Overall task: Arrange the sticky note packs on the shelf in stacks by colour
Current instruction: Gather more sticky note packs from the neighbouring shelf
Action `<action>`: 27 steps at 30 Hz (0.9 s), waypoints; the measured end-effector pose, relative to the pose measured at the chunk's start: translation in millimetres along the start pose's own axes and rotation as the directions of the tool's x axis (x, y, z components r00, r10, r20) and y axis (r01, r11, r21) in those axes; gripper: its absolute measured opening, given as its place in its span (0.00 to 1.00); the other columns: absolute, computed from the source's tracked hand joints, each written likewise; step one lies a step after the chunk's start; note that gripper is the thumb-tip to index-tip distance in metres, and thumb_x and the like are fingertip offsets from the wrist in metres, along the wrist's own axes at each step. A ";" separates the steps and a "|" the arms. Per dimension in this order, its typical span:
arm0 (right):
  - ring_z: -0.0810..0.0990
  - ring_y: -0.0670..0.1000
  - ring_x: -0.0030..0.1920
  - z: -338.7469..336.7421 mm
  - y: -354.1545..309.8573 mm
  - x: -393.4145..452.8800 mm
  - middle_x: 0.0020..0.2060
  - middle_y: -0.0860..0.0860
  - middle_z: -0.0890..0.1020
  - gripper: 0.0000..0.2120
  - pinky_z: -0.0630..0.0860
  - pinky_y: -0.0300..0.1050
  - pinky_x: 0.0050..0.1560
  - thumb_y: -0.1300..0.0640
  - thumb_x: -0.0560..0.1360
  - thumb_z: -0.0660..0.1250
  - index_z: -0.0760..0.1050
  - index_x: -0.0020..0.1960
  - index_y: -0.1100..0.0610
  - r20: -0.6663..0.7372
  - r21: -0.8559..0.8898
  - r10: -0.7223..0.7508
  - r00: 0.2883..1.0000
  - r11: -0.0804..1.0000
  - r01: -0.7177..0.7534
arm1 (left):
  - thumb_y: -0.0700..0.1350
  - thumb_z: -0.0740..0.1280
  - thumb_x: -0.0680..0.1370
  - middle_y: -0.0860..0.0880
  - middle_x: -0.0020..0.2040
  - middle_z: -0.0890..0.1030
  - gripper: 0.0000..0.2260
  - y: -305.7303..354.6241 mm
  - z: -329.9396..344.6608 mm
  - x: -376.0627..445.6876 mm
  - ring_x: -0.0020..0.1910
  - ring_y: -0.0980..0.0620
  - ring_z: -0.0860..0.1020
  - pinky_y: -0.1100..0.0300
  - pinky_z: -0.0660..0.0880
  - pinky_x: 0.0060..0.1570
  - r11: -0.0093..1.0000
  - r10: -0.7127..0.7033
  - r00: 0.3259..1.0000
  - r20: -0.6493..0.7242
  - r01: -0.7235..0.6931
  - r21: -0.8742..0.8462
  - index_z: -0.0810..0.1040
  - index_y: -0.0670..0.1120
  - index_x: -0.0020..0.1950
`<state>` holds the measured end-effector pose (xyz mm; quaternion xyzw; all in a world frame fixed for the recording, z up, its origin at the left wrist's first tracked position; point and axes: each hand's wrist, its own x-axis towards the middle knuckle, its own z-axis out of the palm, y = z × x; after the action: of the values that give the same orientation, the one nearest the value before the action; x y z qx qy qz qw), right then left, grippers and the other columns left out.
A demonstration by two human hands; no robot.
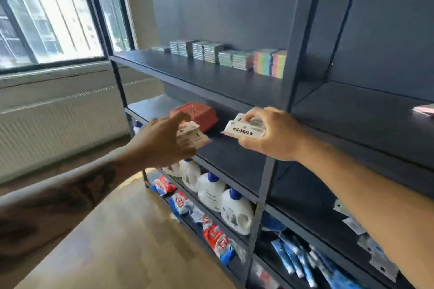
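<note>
Our left hand (164, 138) grips one sticky note pack (191, 135); our right hand (270, 135) pinches another pack (243, 129); both before the shelf (211, 77).

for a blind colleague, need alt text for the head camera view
Each hand, left hand and right hand, holds a white sticky note pack before a dark metal shelf. Sorted sticky note stacks sit above; white bottles stand below.

The shelf (211, 77) is dark blue-grey. Pastel rainbow-striped pads (263, 62) sit beside green-edged stacks (206, 51). The pack (243, 129) is white with a dark label; the box (195, 112) looks brick red.
</note>
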<state>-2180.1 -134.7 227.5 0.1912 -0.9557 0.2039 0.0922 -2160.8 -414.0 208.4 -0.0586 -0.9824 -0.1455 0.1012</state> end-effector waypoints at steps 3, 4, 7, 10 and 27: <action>0.78 0.49 0.53 25.6 -29.3 62.3 0.56 0.45 0.78 0.25 0.78 0.49 0.54 0.35 0.68 0.72 0.74 0.63 0.40 0.017 0.020 -0.022 1.000 1.000 0.022 | 0.60 0.76 0.73 0.48 0.64 0.80 0.32 -59.1 -7.3 35.8 0.58 0.46 0.77 0.52 0.74 0.52 0.999 -0.018 1.000 -0.003 0.018 -0.035 0.66 0.59 0.72; 0.78 0.48 0.54 32.4 -36.2 83.0 0.57 0.45 0.78 0.24 0.79 0.49 0.53 0.36 0.69 0.73 0.74 0.63 0.39 0.022 0.034 -0.017 1.000 0.999 0.016 | 0.60 0.76 0.73 0.48 0.63 0.80 0.32 -76.8 -9.0 50.9 0.57 0.46 0.77 0.52 0.74 0.51 0.998 -0.022 1.000 -0.004 0.022 -0.054 0.67 0.59 0.72; 0.79 0.47 0.54 49.4 -49.6 142.1 0.57 0.44 0.79 0.22 0.77 0.45 0.50 0.38 0.69 0.74 0.75 0.61 0.39 0.023 0.070 0.023 0.999 0.997 -0.025 | 0.60 0.76 0.73 0.49 0.62 0.80 0.31 -123.3 -12.2 101.6 0.55 0.48 0.76 0.52 0.73 0.50 0.996 0.011 1.000 0.003 -0.011 -0.092 0.68 0.58 0.72; 0.80 0.45 0.54 62.4 -49.8 190.1 0.57 0.44 0.82 0.20 0.77 0.41 0.49 0.43 0.69 0.75 0.76 0.60 0.40 0.005 0.169 0.097 0.995 0.981 -0.097 | 0.59 0.76 0.72 0.50 0.63 0.79 0.31 -155.3 -13.8 156.9 0.56 0.49 0.74 0.49 0.74 0.55 0.992 0.060 0.998 0.026 -0.057 -0.114 0.68 0.59 0.72; 0.79 0.44 0.53 36.9 44.4 268.9 0.55 0.40 0.80 0.26 0.77 0.46 0.52 0.40 0.64 0.73 0.74 0.62 0.39 -0.120 0.072 0.495 0.861 0.869 -0.489 | 0.58 0.78 0.70 0.51 0.65 0.81 0.29 -86.4 34.2 380.9 0.65 0.43 0.75 0.49 0.70 0.65 0.863 0.474 0.876 0.085 -0.443 -0.240 0.73 0.62 0.70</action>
<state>-2446.3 -201.1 246.9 -0.0713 -0.9602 0.2519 0.0974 -2549.9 -453.4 234.9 -0.3116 -0.9233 -0.2172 0.0561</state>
